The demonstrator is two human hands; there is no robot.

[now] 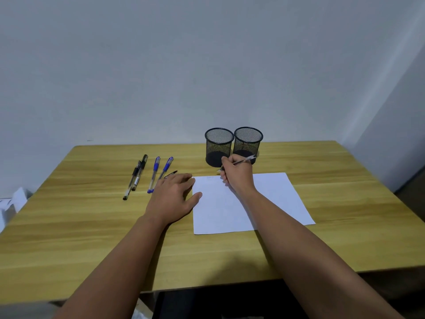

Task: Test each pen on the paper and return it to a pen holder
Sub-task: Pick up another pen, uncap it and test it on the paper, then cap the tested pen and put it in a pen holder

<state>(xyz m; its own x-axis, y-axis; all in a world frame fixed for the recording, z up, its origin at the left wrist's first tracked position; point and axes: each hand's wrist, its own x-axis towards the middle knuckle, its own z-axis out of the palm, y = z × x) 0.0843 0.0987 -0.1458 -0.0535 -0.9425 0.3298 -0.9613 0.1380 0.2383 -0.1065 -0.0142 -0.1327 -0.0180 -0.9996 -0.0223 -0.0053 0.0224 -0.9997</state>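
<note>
The right hand (236,174) is gripping a pen (245,160) at the paper's (271,199) top edge; the left hand (174,196), fingers flat, is steadying it on the counter (92,226); light strokes should suffice

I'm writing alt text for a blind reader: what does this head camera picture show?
A person's right hand holds a pen at the top of a white sheet of paper on a wooden table, while the left hand rests flat beside it. Two empty black mesh pen holders stand behind; more pens lie to the left.
</note>
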